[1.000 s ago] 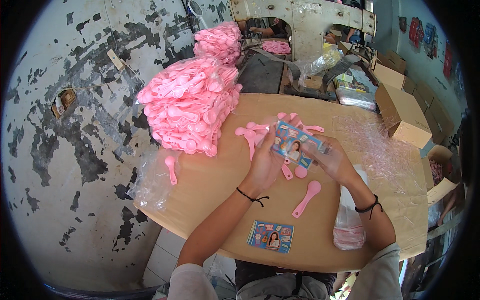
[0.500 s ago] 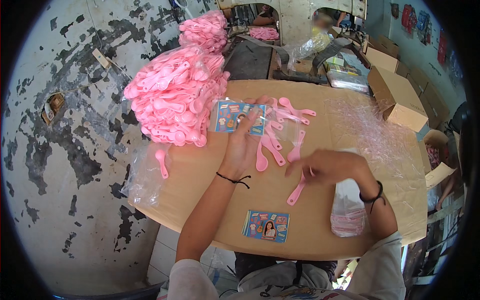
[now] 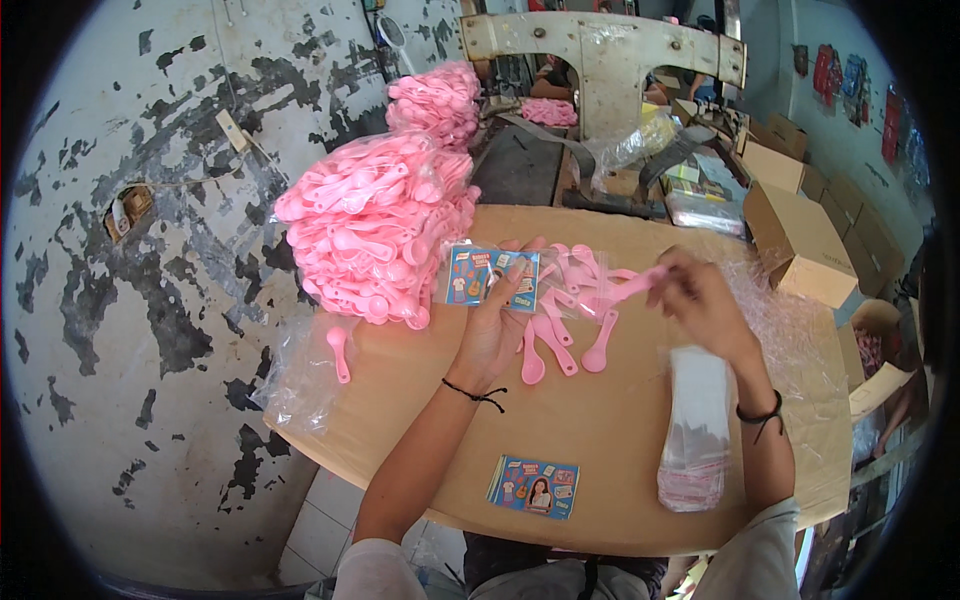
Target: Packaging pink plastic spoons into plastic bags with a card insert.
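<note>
My left hand (image 3: 492, 335) is closed on a blue printed card (image 3: 465, 280) in a clear plastic bag, the thumb across its front. The clear part of the bag (image 3: 603, 295) stretches to the right, over pink spoons. In the fingers of my right hand (image 3: 705, 310) is a pink plastic spoon (image 3: 635, 286), tilted, its far part at the bag's right end. Whether it is inside the bag I cannot tell. Several loose spoons (image 3: 597, 345) lie on the brown-covered table (image 3: 430, 440) beneath and in front of the bag.
Big clear sacks of pink spoons (image 3: 375, 230) stand at the left. Nearer me lie a stack of blue cards (image 3: 535, 487) and a pile of clear bags (image 3: 697, 430). A single spoon (image 3: 339, 354) rests by crumpled plastic (image 3: 300, 385). Cardboard boxes (image 3: 800, 245) stand at the right.
My right hand has moved up and away from me, lifting a pink spoon from the table to the bag's right end. My left hand still holds the bagged card. The head view has shifted.
</note>
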`<act>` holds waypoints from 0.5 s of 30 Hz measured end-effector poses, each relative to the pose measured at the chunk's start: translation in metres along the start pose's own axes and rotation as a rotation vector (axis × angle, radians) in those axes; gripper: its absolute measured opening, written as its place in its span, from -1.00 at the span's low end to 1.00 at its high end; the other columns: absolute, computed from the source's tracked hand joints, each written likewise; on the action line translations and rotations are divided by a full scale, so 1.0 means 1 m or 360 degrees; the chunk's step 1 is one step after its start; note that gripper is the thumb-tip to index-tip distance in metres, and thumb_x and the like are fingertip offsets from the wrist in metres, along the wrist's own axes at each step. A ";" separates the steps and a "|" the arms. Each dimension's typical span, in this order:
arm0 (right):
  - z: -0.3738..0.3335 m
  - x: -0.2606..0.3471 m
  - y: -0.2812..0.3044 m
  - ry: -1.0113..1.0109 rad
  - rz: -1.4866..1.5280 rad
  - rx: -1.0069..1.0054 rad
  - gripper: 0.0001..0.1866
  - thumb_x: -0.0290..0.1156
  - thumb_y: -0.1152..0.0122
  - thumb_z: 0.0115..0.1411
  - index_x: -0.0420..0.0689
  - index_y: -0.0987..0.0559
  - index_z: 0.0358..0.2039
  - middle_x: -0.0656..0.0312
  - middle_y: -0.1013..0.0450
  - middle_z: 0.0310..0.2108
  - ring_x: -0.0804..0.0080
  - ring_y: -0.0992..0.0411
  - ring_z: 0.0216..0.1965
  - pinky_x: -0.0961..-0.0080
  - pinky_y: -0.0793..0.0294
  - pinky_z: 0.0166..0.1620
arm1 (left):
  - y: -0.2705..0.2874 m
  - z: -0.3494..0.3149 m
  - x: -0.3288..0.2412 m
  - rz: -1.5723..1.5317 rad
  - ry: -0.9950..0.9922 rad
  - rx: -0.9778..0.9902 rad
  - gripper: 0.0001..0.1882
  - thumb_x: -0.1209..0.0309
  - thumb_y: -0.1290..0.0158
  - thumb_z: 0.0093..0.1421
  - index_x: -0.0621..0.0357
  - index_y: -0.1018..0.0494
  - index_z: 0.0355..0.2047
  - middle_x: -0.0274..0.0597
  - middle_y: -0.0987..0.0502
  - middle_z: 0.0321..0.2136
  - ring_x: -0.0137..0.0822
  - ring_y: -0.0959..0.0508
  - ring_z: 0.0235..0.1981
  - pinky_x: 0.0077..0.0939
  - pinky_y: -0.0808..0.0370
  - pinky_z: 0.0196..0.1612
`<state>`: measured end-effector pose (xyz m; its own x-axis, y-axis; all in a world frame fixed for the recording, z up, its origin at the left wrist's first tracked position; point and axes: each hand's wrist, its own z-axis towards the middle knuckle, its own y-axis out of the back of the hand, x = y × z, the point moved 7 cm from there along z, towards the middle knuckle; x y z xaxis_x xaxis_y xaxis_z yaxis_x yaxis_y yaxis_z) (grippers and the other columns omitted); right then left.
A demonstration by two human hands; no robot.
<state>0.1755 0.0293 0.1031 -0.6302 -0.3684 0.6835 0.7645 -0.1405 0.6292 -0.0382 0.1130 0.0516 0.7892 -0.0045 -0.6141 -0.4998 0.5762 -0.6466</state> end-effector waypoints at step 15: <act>0.002 -0.011 0.035 -0.0020 0.0697 -0.0567 -0.85 -0.37 0.06 0.33 -0.12 -0.39 -0.38 0.26 -0.45 -0.51 0.64 -0.31 -0.57 0.68 -0.28 -0.48 | -0.007 -0.001 0.007 -0.0127 0.0090 0.0022 -0.62 0.33 0.16 0.39 0.08 -0.12 0.17 0.02 -0.16 0.28 -0.19 -0.32 0.21 -0.21 -0.32 0.28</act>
<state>0.2089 0.0306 0.1185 -0.2436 -0.4512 0.8585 0.9523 -0.2791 0.1235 -0.0292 0.1078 0.0516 0.8047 -0.0966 -0.5857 -0.4309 0.5837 -0.6882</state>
